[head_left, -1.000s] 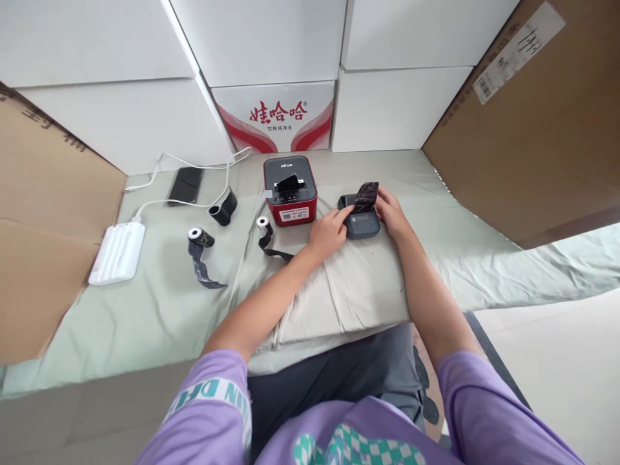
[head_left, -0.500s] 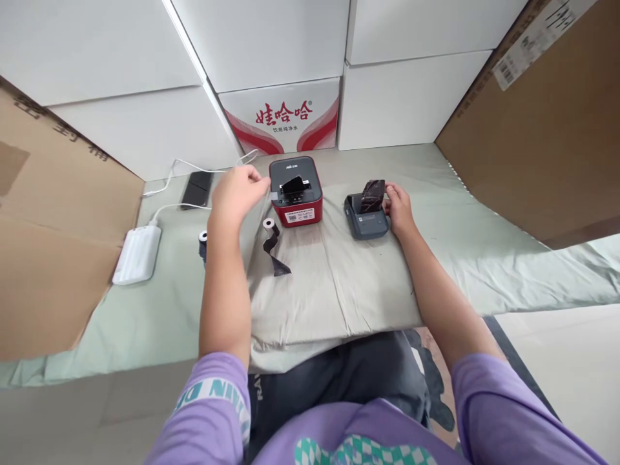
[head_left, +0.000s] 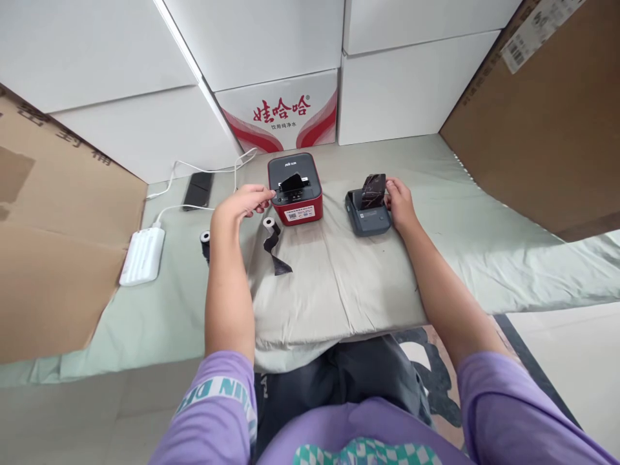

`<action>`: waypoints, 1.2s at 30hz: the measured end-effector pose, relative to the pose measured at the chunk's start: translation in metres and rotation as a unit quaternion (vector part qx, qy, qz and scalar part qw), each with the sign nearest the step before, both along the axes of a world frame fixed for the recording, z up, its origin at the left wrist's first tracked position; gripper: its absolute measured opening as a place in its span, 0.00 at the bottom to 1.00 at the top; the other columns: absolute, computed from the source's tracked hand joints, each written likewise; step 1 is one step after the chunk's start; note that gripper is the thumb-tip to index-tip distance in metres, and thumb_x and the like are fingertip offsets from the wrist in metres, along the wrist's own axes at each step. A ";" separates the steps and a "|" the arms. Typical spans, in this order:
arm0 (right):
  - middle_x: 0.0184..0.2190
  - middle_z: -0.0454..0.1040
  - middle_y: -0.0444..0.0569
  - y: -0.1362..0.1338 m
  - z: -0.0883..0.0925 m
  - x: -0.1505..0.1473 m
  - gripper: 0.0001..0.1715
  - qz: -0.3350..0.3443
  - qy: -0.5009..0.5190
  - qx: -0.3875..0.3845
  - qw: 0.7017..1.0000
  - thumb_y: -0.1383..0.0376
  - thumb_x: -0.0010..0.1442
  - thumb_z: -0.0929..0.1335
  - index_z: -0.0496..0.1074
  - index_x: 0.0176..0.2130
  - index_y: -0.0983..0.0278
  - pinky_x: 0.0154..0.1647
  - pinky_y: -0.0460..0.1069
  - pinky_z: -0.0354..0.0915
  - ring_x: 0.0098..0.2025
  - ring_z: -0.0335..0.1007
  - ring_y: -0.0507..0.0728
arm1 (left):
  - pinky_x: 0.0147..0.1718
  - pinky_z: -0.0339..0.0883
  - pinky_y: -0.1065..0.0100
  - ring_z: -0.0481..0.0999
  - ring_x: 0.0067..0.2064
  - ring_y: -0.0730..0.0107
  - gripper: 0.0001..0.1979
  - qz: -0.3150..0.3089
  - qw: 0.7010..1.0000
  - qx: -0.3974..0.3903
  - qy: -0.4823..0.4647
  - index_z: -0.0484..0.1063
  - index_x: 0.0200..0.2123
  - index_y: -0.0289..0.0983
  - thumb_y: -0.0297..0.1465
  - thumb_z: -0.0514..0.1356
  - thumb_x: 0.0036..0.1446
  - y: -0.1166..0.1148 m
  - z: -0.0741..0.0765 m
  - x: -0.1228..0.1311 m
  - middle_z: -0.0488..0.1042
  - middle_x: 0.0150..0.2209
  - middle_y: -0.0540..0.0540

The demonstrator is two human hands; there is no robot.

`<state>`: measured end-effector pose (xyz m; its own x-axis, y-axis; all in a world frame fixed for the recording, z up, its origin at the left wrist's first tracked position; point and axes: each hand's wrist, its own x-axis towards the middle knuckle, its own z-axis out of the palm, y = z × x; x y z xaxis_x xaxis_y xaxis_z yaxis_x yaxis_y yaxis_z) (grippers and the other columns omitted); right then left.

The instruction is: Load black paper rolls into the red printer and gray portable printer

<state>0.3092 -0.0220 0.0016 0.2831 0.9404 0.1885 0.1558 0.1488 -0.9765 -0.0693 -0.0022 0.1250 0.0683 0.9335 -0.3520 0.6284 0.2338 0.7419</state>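
Observation:
A red label printer point(head_left: 299, 213) with a dark grey top stands mid-table, a black strip point(head_left: 291, 183) sticking up from its slot. The fingertips of my left hand point(head_left: 248, 199) touch this printer's front left corner; the fingers are bent and close together, and I cannot make out anything between them. A smaller dark blue-grey printer point(head_left: 371, 223) sits to the right, with a glossy black strip point(head_left: 373, 190) upright in it. My right hand point(head_left: 402, 203) closes on that printer's right side, fingertips beside the strip. A partly unrolled black roll point(head_left: 269, 226) lies before the red printer.
Another black roll point(head_left: 205, 240) is partly hidden behind my left forearm. A white power bank point(head_left: 143, 257) with cables and a dark phone point(head_left: 197, 190) lie on the left. White boxes point(head_left: 281, 39) line the back; cardboard point(head_left: 62, 226) and more cardboard point(head_left: 542, 123) flank the table.
My left hand has lowered and moved slightly right, from beside the red printer onto its front left corner. My right hand has stayed at the small printer.

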 end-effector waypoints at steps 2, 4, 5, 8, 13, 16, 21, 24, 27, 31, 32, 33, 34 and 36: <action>0.26 0.64 0.43 -0.001 0.002 -0.001 0.42 -0.005 -0.013 0.003 1.000 0.28 0.52 0.67 0.72 0.44 0.59 0.23 0.49 0.52 0.22 0.55 0.50 | 0.26 0.42 0.68 0.59 0.25 0.77 0.13 -0.004 1.000 -0.005 0.006 0.65 0.27 0.38 0.38 0.63 0.56 0.000 0.001 0.000 0.65 0.26 0.52; 0.27 0.65 0.43 -0.003 0.003 -0.002 0.42 -0.007 -0.019 0.000 1.000 0.27 0.52 0.66 0.72 0.43 0.59 0.23 0.49 0.52 0.22 0.54 0.50 | 0.26 0.42 0.68 0.59 0.25 0.76 0.14 -0.006 1.000 0.004 0.011 0.64 0.25 0.38 0.38 0.63 0.55 0.000 0.001 0.001 0.65 0.26 0.52; 0.28 0.66 0.44 -0.003 0.004 -0.002 0.42 -0.007 -0.017 -0.003 1.000 0.27 0.52 0.66 0.72 0.44 0.59 0.23 0.49 0.52 0.22 0.54 0.50 | 0.26 0.43 0.68 0.59 0.24 0.75 0.14 -0.006 1.000 0.016 0.011 0.64 0.24 0.38 0.38 0.64 0.55 0.000 0.000 0.002 0.64 0.25 0.51; 0.35 0.71 0.47 -0.003 0.004 -0.001 0.41 -0.005 0.001 -0.013 1.000 0.28 0.52 0.66 0.72 0.44 0.58 0.23 0.49 0.50 0.22 0.55 0.49 | 0.26 0.50 0.68 0.60 0.25 0.73 0.14 -0.010 0.998 0.057 0.008 0.66 0.22 0.39 0.38 0.63 0.54 0.001 -0.003 0.002 0.65 0.23 0.51; 0.41 0.75 0.49 0.000 0.002 0.001 0.40 -0.006 0.037 -0.011 0.999 0.29 0.51 0.68 0.72 0.44 0.58 0.20 0.47 0.50 0.21 0.55 0.48 | 0.33 0.61 0.68 0.68 0.29 0.69 0.10 -0.004 0.979 0.200 0.039 0.72 0.26 0.39 0.37 0.61 0.56 0.004 -0.003 0.000 0.75 0.27 0.48; 0.40 0.76 0.48 0.001 0.002 0.002 0.39 -0.002 0.055 -0.007 0.998 0.31 0.51 0.70 0.73 0.44 0.58 0.19 0.47 0.50 0.20 0.56 0.47 | 0.40 0.66 0.67 0.76 0.37 0.65 0.11 -0.028 0.951 0.292 0.098 0.80 0.34 0.39 0.36 0.59 0.57 0.018 0.004 0.008 0.82 0.36 0.46; 0.40 0.76 0.48 0.000 0.003 0.002 0.37 0.000 0.057 0.000 0.998 0.32 0.54 0.69 0.73 0.43 0.59 0.19 0.48 0.52 0.20 0.57 0.47 | 0.42 0.67 0.63 0.80 0.42 0.56 0.17 -0.190 0.918 0.205 0.281 0.85 0.42 0.46 0.29 0.64 0.48 0.062 0.012 0.041 0.84 0.41 0.44; 0.39 0.75 0.49 0.000 0.004 0.002 0.38 0.007 0.050 -0.003 0.999 0.30 0.53 0.68 0.72 0.42 0.59 0.20 0.49 0.52 0.21 0.56 0.48 | 0.42 0.67 0.60 0.80 0.44 0.50 0.19 -0.218 0.883 0.168 0.381 0.86 0.39 0.45 0.25 0.64 0.44 0.074 0.013 0.055 0.84 0.40 0.42; 0.39 0.75 0.48 0.001 0.004 0.001 0.40 0.009 0.044 0.000 0.999 0.29 0.52 0.68 0.72 0.41 0.59 0.20 0.49 0.52 0.21 0.55 0.48 | 0.42 0.67 0.59 0.80 0.43 0.49 0.14 -0.230 0.872 0.192 0.387 0.85 0.35 0.44 0.27 0.65 0.44 0.070 0.018 0.057 0.83 0.36 0.42; 0.37 0.74 0.48 0.003 0.003 0.001 0.40 0.004 0.051 0.004 0.999 0.28 0.50 0.69 0.73 0.40 0.59 0.19 0.49 0.51 0.20 0.55 0.48 | 0.45 0.68 0.58 0.78 0.43 0.50 0.10 -0.187 0.887 0.259 0.333 0.84 0.35 0.42 0.33 0.69 0.46 0.050 0.041 0.048 0.81 0.34 0.42; 0.37 0.74 0.48 0.003 0.003 0.001 0.40 0.004 0.053 0.004 0.999 0.28 0.50 0.69 0.73 0.40 0.59 0.19 0.49 0.50 0.20 0.55 0.48 | 0.46 0.68 0.58 0.78 0.44 0.51 0.12 -0.168 0.891 0.281 0.314 0.84 0.37 0.42 0.33 0.70 0.45 0.042 0.049 0.044 0.81 0.36 0.43; 0.38 0.74 0.49 0.004 0.002 0.002 0.40 0.005 0.053 0.003 0.999 0.28 0.50 0.69 0.73 0.40 0.59 0.19 0.49 0.50 0.20 0.55 0.48 | 0.46 0.68 0.59 0.77 0.44 0.52 0.15 -0.148 0.894 0.304 0.293 0.83 0.40 0.41 0.32 0.70 0.45 0.033 0.057 0.039 0.81 0.38 0.43; 0.38 0.74 0.49 0.004 0.001 0.002 0.40 0.005 0.052 0.002 0.999 0.28 0.51 0.68 0.73 0.40 0.59 0.19 0.49 0.50 0.20 0.56 0.48 | 0.46 0.68 0.60 0.77 0.45 0.54 0.18 -0.130 0.897 0.325 0.269 0.83 0.43 0.40 0.31 0.70 0.46 0.023 0.065 0.033 0.81 0.41 0.43; 0.38 0.75 0.50 0.004 0.000 0.003 0.40 0.003 0.050 0.001 0.999 0.28 0.52 0.68 0.73 0.41 0.59 0.19 0.49 0.50 0.20 0.56 0.48 | 0.44 0.68 0.62 0.76 0.42 0.60 0.19 -0.090 0.905 0.350 0.225 0.81 0.47 0.38 0.28 0.68 0.49 0.001 0.079 0.017 0.80 0.43 0.43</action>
